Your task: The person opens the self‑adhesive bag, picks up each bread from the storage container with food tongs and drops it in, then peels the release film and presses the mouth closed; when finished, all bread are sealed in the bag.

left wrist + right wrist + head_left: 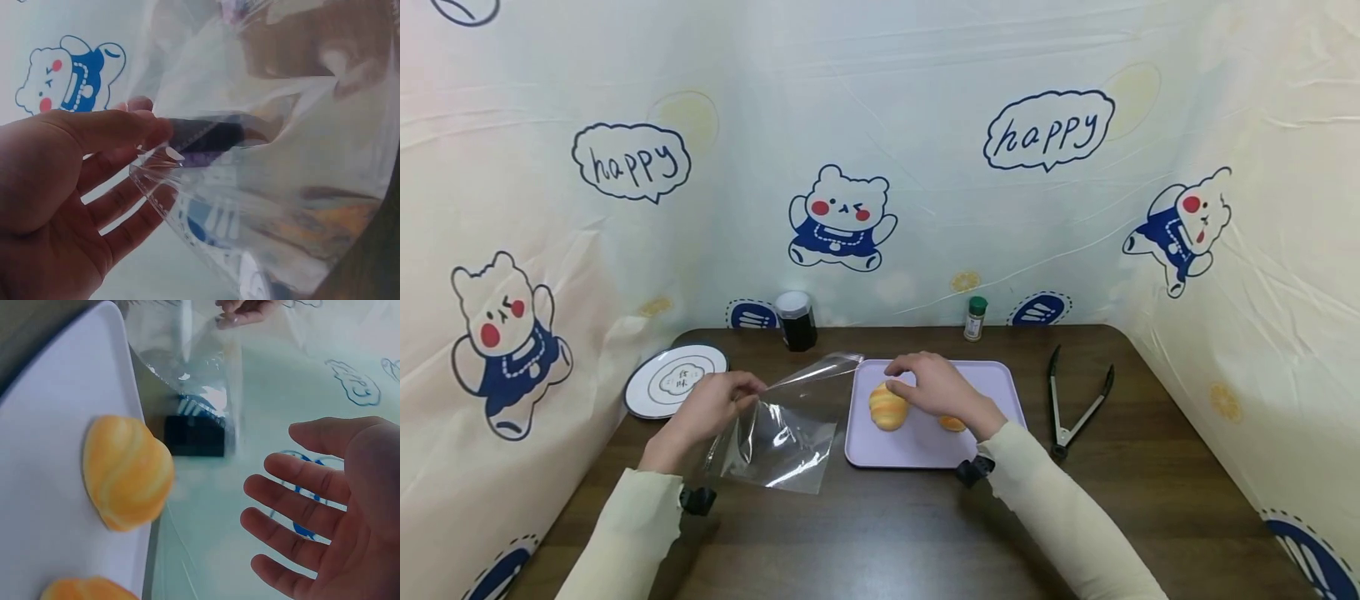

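In the head view my left hand [715, 408] pinches the edge of a clear plastic bag [790, 446], which hangs over the table beside the tray. The left wrist view shows thumb and forefinger on the bag's film [281, 169], the other fingers spread behind it. My right hand [936, 385] is held over the lilac tray [865, 450] with nothing in it; its fingers are spread apart in the right wrist view. Below it lies a striped bread roll [888, 408], golden and rounded. A second roll [952, 423] is partly hidden by the right wrist.
A white plate [655, 383] with a dark rim lies at the left, partly behind the left hand. At the back stand a dark jar [797, 325] with a pale lid and a small green-capped bottle [974, 320]. Spread tongs [1060, 417] lie right of the tray.
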The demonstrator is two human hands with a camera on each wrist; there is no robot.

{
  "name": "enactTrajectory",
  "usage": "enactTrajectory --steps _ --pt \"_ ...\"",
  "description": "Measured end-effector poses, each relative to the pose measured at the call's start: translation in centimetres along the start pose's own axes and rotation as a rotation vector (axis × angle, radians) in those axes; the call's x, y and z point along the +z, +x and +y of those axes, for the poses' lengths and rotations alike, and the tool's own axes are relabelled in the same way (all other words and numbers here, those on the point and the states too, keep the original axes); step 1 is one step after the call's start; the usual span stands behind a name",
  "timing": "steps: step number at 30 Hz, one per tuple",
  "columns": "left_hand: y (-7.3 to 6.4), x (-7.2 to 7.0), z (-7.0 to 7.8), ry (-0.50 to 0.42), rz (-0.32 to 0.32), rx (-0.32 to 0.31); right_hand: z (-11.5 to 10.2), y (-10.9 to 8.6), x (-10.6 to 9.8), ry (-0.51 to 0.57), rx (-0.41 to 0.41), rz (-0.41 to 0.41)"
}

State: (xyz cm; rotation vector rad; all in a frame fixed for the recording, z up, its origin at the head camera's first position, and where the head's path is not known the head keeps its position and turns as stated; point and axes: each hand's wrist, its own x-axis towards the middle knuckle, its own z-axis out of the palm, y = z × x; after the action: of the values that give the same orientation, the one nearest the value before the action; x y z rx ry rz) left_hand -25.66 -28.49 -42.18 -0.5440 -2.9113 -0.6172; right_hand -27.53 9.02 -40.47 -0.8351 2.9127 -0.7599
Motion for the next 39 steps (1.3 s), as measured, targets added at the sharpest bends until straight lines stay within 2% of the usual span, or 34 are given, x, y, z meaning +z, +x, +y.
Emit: enactTrajectory --steps 5,10,17,23,27,31,39 --pt "0.1 -0.2 1.0 -0.025 0.036 0.048 0.9 -1.0 -1.0 0.021 0.025 0.042" --pt "0.3 -0.5 2.2 -0.062 0.038 0.095 1.6 -1.6 -1.5 0.051 0.053 0.067" --pt "0.6 -0.5 3.9 -0.066 0.044 0.172 1.9 -1.9 -1.8 0.153 0.079 0.017" --pt "0.9 -1.0 4.7 -0.094 0.020 0.166 1.3 -1.5 -1.8 0.312 0.064 -0.094" --pt "0.9 -1.2 5.0 -0.101 0.008 0.176 0.8 -0.8 -1.4 0.342 0.084 -0.143" --pt "0.9 -1.2 5.0 -0.114 0.004 0.181 0.3 0.2 -0.8 0.343 0.068 -0.135" --pt "1.0 -1.2 4.9 -0.118 0.008 0.187 -0.9 1.5 0.1 0.434 0.013 -0.072"
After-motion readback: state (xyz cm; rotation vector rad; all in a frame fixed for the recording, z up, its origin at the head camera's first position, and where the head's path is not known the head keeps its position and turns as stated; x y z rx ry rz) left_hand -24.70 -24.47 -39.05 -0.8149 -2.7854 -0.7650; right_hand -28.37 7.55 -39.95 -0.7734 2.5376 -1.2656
